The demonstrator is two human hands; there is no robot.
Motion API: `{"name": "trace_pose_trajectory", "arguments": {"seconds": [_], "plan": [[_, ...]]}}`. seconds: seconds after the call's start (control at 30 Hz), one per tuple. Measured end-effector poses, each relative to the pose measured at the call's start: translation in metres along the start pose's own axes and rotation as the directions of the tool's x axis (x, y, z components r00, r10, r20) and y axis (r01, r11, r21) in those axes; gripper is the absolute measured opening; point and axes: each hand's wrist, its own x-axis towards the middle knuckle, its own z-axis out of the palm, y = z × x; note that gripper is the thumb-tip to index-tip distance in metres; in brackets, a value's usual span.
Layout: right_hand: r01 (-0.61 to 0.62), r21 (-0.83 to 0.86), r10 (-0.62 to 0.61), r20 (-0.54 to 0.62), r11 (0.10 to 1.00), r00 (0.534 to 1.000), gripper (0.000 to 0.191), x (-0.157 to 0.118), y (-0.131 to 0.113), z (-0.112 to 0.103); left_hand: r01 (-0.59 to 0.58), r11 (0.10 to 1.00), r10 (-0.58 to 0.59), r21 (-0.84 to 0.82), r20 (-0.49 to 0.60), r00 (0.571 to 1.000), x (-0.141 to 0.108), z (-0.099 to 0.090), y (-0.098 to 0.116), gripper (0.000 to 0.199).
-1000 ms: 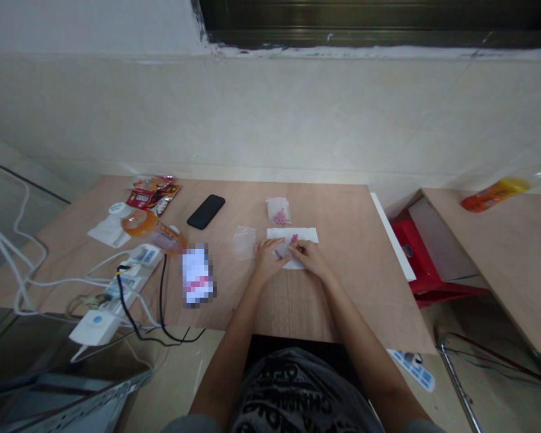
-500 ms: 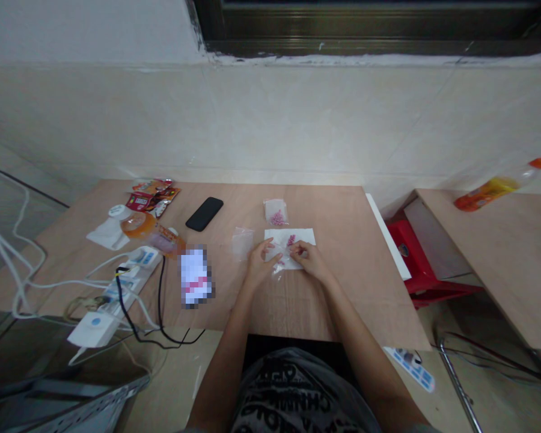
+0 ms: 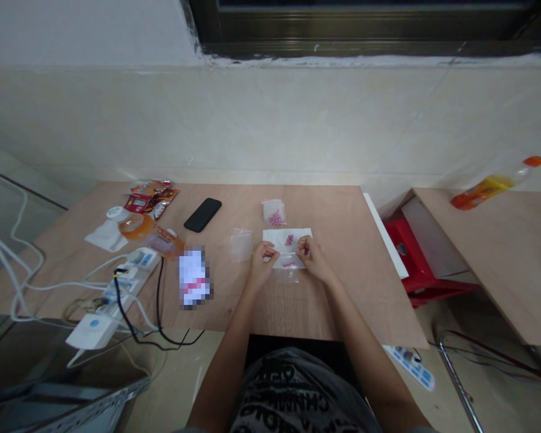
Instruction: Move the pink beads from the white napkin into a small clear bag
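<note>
Between my hands a small clear plastic bag [image 3: 287,275] is stretched out, with a few pink bits showing in it. My left hand [image 3: 263,260] pinches its left top corner, and my right hand [image 3: 310,257] pinches the right one. Under it lies a white sheet of paper [image 3: 277,235] bearing a little cluster of pink beads [image 3: 289,239]. Just beyond the paper, another clear bag [image 3: 274,211] holds many pink beads. A flat clear bag [image 3: 241,243], apparently without contents, rests left of my left hand.
Left on the wooden table [image 3: 342,288] are a black phone [image 3: 202,214], a pixelated screen [image 3: 193,278], an orange-labelled bottle [image 3: 151,233] lying down, red snack packets [image 3: 151,197] and a power strip [image 3: 115,294] with cables. A drink bottle [image 3: 496,185] lies on the right-hand table.
My hands have moved slightly apart, pulling the clear bag's top edge straight. The bag now hangs flatter and wider, with the pink bits in it easier to see.
</note>
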Motion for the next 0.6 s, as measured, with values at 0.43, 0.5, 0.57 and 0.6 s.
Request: {"name": "trace_pose_trajectory", "arguments": {"seconds": [0.43,0.5,0.57,0.6], "plan": [[0.049,0.201,-0.055,0.021,0.978,0.998,0.028,0.003,0.004,-0.004,0.103,0.983,-0.073,-0.152,0.193,0.978,0.008,0.013,0.013,0.044],[0.046,0.225,-0.054,0.026,0.973,0.998,0.028,0.003,0.004,-0.003,0.101,0.981,-0.07,-0.164,0.187,0.98,0.009,0.017,0.014,0.042],[0.058,0.245,-0.067,0.029,0.968,0.997,0.027,0.002,0.005,-0.002,0.08,0.981,-0.05,-0.175,0.166,0.985,0.009,0.02,0.016,0.04],[0.062,0.257,-0.072,0.03,0.964,0.997,0.028,0.002,0.005,-0.001,0.067,0.981,-0.039,-0.181,0.155,0.987,0.008,0.021,0.017,0.039]]}}
